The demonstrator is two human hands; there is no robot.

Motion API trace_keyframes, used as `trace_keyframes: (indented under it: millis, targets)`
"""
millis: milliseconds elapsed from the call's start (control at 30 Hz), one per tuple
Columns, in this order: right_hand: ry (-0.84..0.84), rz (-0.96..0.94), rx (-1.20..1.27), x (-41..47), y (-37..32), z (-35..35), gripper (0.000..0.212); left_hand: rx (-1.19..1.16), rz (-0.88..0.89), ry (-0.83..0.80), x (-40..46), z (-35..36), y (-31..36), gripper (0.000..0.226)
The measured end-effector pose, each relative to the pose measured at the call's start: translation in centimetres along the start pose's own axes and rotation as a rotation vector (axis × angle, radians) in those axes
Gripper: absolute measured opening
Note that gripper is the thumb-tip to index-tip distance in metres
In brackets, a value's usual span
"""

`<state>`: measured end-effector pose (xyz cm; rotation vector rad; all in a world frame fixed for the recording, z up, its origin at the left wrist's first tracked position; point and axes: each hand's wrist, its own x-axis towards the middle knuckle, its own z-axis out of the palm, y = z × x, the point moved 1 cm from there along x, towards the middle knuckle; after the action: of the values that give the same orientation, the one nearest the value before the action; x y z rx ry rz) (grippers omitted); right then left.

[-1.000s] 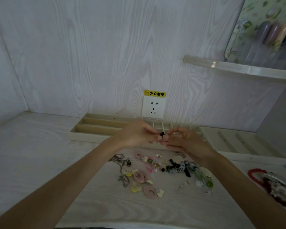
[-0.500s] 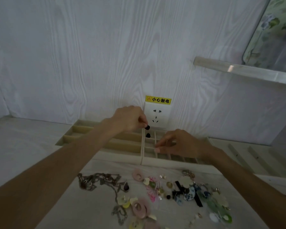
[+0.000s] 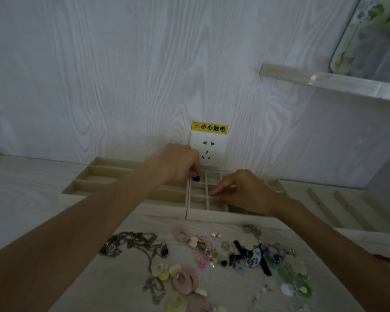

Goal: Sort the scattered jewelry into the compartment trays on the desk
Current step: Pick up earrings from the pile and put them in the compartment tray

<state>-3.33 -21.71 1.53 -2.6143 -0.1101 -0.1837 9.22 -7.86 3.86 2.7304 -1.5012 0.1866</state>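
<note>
My left hand [image 3: 180,162] pinches a small black earring [image 3: 196,178] just over the back left cell of the grid tray [image 3: 212,213]. My right hand [image 3: 243,191] hovers over the middle cells of that tray, fingertips pinched together on something too small to make out. Scattered jewelry lies on the desk in front: a silver chain necklace [image 3: 131,240] with a dark drop pendant [image 3: 164,251], pink oval earrings [image 3: 185,280], a pink tangle [image 3: 202,253], a black bar piece [image 3: 265,265] and green pieces [image 3: 295,282].
A long-slot tray [image 3: 95,176] stands left of the grid tray, and another slotted tray [image 3: 338,206] sits to the right. A wall socket [image 3: 208,150] with a yellow warning label is right behind the trays. A shelf [image 3: 324,81] juts out upper right. Something red [image 3: 382,258] lies far right.
Both hands left the jewelry pile and reached forward to the grid tray. The left hand carried the black earring down to the tray's back left cell. The view moved closer and lower.
</note>
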Motion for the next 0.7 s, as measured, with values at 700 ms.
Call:
trace_keyframes:
  millis: [700]
  targets:
    - [0.190,0.271,0.049,4.7,0.8,1.8,0.014,-0.174,-0.059,0.119,0.0,0.9,-0.1,0.021]
